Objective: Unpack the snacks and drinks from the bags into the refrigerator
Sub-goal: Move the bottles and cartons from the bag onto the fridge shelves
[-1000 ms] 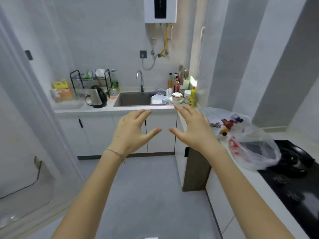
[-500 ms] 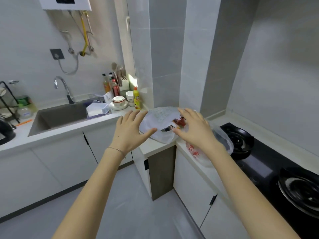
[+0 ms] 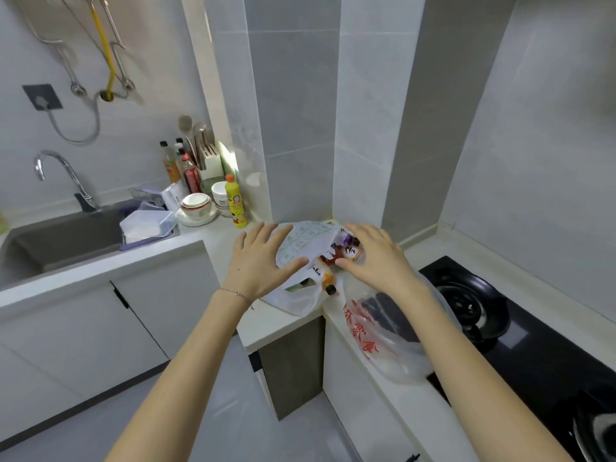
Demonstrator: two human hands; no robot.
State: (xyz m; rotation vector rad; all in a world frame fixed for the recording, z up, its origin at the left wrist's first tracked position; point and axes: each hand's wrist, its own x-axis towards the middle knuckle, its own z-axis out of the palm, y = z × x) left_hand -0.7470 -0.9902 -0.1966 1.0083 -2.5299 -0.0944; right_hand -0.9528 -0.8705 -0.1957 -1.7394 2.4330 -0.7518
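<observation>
Left hand: the left hand [image 3: 258, 261] is hovering with fingers spread and nothing held, its thumb touching the white printed bag [image 3: 305, 243].
Right hand: the right hand [image 3: 373, 258] is reaching in flat and unclenched, gripping nothing, fingertips at the bag's mouth.
Red-lettered bag: the clear bag with red lettering [image 3: 376, 335] is lying beneath the right forearm, reaching the black stove [image 3: 520, 331].
Bottles: an orange-capped bottle [image 3: 325, 278] is poking out between the two thumbs; a purple and red one [image 3: 348, 246] is sitting just beyond.
Hard to read: the dark contents inside the clear bag are showing only as a blur.
Beyond the left hand: a yellow bottle [image 3: 235, 206], stacked bowls [image 3: 196, 205] and the sink [image 3: 66, 235] are standing along the counter [image 3: 220, 238].
</observation>
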